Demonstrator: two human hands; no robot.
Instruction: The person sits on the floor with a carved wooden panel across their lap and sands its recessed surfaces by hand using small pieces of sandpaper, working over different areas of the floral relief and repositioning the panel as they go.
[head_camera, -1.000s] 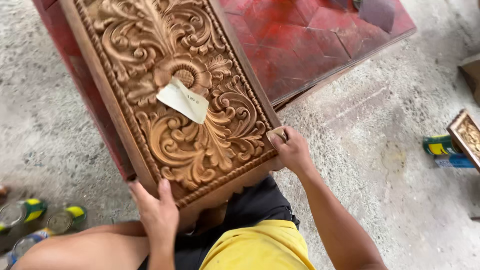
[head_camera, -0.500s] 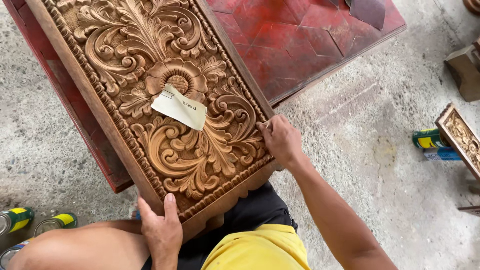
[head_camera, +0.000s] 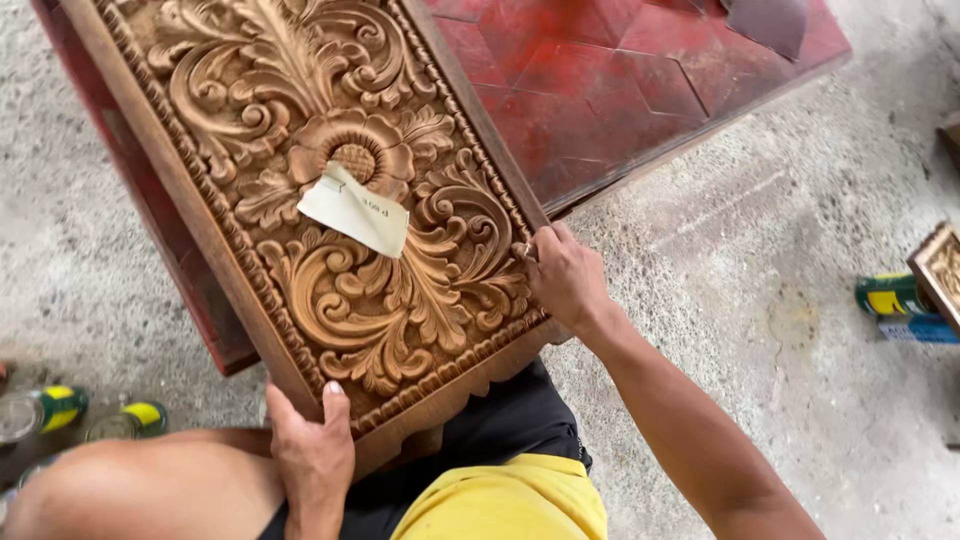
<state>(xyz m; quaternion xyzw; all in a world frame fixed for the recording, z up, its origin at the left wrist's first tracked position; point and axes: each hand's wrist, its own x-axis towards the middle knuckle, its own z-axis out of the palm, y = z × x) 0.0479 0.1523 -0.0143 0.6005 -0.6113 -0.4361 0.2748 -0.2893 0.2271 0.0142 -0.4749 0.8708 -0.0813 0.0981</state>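
A large carved wooden panel (head_camera: 330, 210) with floral scrollwork lies tilted across my lap and over a red board. My left hand (head_camera: 312, 450) grips its near bottom edge, thumb on the carved border. Its right edge is held by my right hand (head_camera: 562, 275), fingers pressed on the beaded rim. A folded piece of pale sandpaper (head_camera: 356, 208) rests loose on the carving just below the central flower.
A red panelled board (head_camera: 640, 90) lies on the concrete floor under and beyond the carving. Small cans (head_camera: 60, 408) stand at the left. At the right edge sit another carved piece (head_camera: 942, 272) and a green-yellow can (head_camera: 890, 296).
The view has shifted and the panel now sits a little further right in the frame. Both hands keep their hold on the panel's edges; the sandpaper stays on the carving.
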